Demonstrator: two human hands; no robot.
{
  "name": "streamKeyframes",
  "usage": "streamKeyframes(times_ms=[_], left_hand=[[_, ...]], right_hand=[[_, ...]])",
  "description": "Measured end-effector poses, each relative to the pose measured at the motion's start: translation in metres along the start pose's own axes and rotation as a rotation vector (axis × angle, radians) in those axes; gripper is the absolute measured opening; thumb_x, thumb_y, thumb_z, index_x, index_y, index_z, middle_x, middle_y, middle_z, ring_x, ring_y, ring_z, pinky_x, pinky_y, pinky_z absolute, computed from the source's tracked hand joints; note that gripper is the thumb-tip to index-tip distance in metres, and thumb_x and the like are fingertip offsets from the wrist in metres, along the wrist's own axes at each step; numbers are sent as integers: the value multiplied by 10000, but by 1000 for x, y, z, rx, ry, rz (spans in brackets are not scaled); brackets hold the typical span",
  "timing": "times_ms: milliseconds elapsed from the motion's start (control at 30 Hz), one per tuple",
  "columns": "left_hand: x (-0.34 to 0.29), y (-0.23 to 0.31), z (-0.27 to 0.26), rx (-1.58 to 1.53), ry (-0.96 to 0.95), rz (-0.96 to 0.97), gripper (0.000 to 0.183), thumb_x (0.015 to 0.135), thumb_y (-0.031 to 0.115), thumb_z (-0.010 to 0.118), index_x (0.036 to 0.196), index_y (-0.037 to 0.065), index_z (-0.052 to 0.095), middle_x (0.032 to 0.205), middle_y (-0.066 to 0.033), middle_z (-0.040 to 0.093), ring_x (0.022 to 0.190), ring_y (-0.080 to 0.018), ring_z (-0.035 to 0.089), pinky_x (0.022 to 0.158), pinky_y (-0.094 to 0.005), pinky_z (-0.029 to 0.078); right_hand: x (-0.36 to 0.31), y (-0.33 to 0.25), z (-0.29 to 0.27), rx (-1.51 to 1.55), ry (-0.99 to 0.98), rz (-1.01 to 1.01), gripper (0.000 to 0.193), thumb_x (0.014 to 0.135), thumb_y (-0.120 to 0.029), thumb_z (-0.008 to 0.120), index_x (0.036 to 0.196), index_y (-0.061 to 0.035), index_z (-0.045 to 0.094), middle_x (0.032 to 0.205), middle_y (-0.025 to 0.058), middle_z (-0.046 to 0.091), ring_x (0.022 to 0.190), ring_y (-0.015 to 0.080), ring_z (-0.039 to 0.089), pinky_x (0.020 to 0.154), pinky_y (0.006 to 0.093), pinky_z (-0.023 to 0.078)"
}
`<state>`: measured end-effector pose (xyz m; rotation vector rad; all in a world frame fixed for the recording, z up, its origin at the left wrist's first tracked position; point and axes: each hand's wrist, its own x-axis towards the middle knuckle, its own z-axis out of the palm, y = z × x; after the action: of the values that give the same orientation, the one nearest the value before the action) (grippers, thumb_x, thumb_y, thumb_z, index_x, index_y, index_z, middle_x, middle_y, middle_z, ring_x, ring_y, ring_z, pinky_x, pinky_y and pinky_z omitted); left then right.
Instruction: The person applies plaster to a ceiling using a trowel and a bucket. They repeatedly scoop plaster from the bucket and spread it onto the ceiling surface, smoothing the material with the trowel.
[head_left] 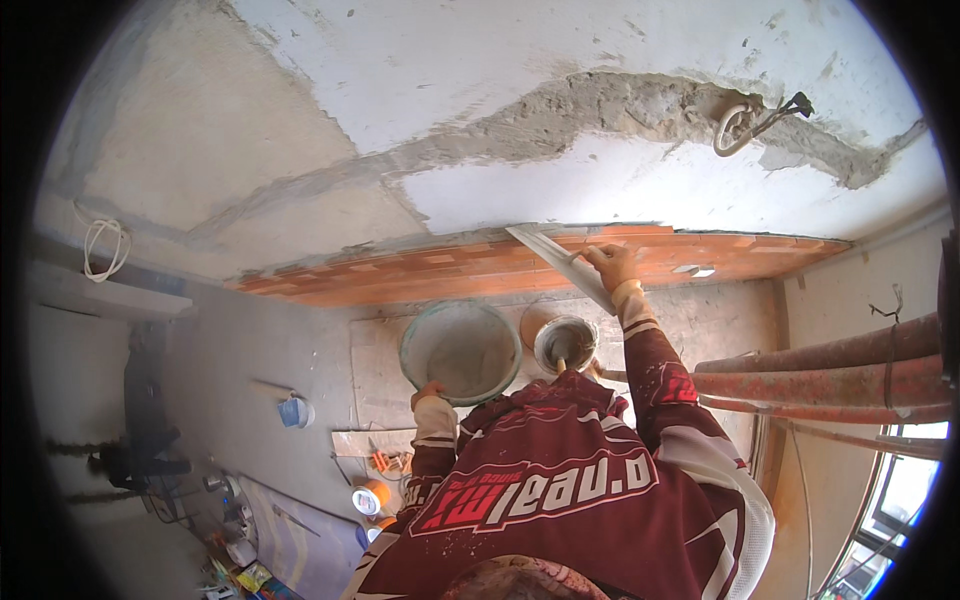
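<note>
My right hand [610, 265] is raised close to the exposed orange brick strip [450, 268] low on the wall. Its fingers are closed around a long, pale, flat plastering trowel [560, 262], tilted with its far end at or near the strip's upper edge. On the near left rim of a round greenish basin [420, 325], my left hand [430, 391] is closed around the edge. Grey material coats or fills the basin's inside. Just right of the basin stands a bucket [568, 327] with grey residue and a wooden-handled tool [560, 366] in it.
A rough channel [560, 120] crosses the plastered wall and ends near a conduit loop [728, 135]. Thick red pipes [830, 382] jut in from the right. Left on the floor are a small blue container [292, 412], a board [350, 442] and an orange bucket [368, 498].
</note>
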<state>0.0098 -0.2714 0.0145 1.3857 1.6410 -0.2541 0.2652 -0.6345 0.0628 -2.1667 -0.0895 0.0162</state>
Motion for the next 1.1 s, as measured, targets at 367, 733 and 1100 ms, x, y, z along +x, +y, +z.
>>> streamKeyframes(times_ms=[367, 733, 1100], left_hand=[[23, -14, 2, 50, -3, 39, 253, 593, 221, 685, 707, -1, 641, 651, -122, 646, 561, -244, 607, 556, -387, 473], [41, -19, 4, 65, -23, -13, 266, 601, 228, 670, 733, -2, 650, 674, -129, 655, 589, -264, 624, 578, -391, 489], [41, -29, -4, -94, -34, -42, 265, 598, 220, 665, 738, -5, 652, 672, -129, 647, 574, -272, 608, 568, -404, 479]], right_hand=[[-1, 15, -49, 98, 59, 283, 445, 773, -406, 687, 825, 36, 695, 698, 110, 649, 648, 157, 588, 612, 310, 476], [-12, 12, -61, 71, 80, 279, 463, 767, -432, 679, 814, 29, 693, 636, 78, 616, 617, 148, 573, 609, 305, 460], [-39, -21, 40, 42, -124, -19, 437, 810, -381, 633, 993, 15, 646, 913, 193, 661, 842, 303, 636, 768, 376, 483]])
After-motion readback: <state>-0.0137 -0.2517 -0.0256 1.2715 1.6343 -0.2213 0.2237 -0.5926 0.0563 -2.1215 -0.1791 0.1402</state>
